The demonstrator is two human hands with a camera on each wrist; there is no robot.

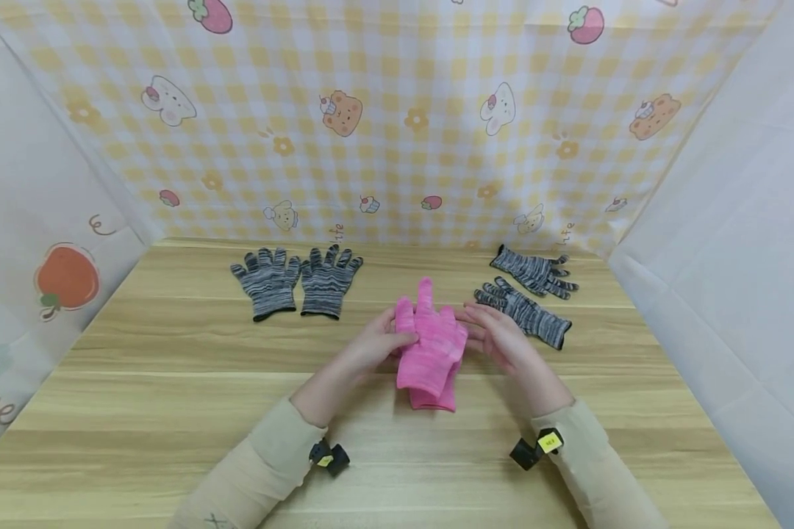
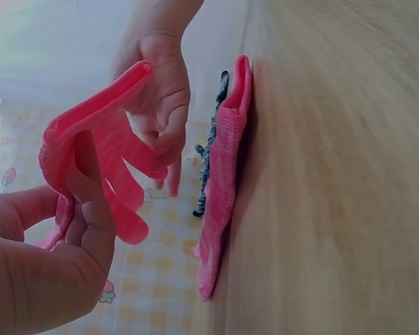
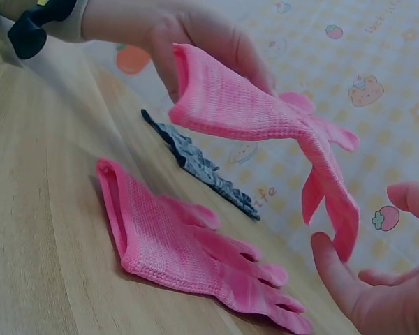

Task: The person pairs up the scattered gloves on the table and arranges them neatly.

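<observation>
My left hand pinches a pink knit glove by its side, thumb on top, and holds it raised off the table. A second pink glove lies flat on the table beneath it, mostly covered in the head view. On the other side, my right hand is spread with its fingers apart. In the right wrist view, one of its fingertips is right at the hanging fingers of the raised glove. The raised glove's cuff gapes toward me in the left wrist view.
Two grey-black striped gloves lie side by side at the back left of the wooden table. Another striped pair lies at the back right, just beyond my right hand. A checked curtain hangs behind the table.
</observation>
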